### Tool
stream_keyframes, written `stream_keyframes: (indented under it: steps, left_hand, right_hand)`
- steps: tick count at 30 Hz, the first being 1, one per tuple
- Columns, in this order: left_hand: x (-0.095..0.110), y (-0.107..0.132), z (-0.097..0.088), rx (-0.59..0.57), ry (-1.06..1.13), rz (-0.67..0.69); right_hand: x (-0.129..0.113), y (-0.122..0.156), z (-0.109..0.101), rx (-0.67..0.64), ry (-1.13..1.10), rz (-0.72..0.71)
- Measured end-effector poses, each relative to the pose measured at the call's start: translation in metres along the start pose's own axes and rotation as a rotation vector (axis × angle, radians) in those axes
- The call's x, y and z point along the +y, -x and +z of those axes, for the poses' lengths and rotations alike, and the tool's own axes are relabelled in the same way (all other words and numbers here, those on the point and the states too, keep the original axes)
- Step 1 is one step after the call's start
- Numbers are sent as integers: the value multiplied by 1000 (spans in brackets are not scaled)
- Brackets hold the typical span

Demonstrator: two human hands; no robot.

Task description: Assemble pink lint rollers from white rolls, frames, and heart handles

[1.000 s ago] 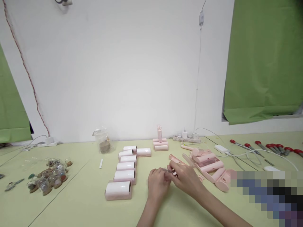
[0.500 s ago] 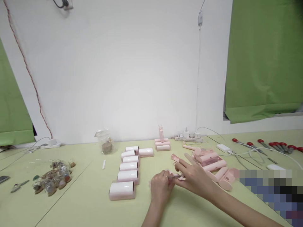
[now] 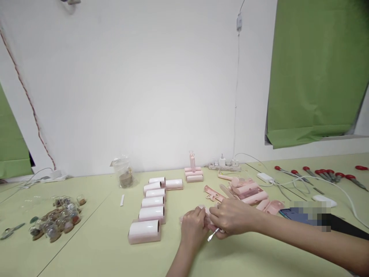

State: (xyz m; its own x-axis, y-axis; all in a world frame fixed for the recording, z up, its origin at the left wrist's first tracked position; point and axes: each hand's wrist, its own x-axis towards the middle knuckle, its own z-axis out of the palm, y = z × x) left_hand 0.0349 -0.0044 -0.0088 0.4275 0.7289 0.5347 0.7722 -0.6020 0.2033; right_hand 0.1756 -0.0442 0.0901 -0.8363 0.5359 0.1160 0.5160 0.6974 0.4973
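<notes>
Fingers (image 3: 213, 220): we are clasping a pale pink piece (image 3: 204, 209) between left hand (image 3: 193, 226) and right hand (image 3: 231, 216); the right is also gripping a slim white-tipped stick (image 3: 212, 234);
White-topped tubes (image 3: 152, 202): lining up to our left;
Pink parts (image 3: 250, 191): lying heaped beyond our right hand;
Power strip (image 3: 223, 167): resting by the wall (image 3: 173, 84).

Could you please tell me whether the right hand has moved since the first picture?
Yes: judged against the power strip, the right hand has shifted to the right and slightly toward the wearer.
</notes>
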Motion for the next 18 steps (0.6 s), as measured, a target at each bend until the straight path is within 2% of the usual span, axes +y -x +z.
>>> stream_keyframes:
  steps: [3, 6, 10, 12, 15, 16, 18]
  left_hand:
    - [2, -1, 0, -6, 33, 1]
    - [2, -1, 1, -22, 68, 10]
    - [0, 0, 3, -42, 115, 34]
    - [-3, -1, 1, -27, 129, -20]
    - [-12, -5, -7, -10, 168, -99]
    - [-15, -7, -9, -16, 190, -106]
    - [-20, -11, -14, -31, 236, -111]
  right_hand:
    - [5, -4, -8, -81, -63, 14]
    - [7, -9, -15, -77, -167, -24]
    - [11, -11, -21, -55, -456, -122]
    - [22, -10, -20, -32, -565, 20]
    - [57, -10, -10, 0, -530, 454]
    - [70, -10, -4, 2, -491, 554]
    - [94, -11, 14, -22, -444, 665]
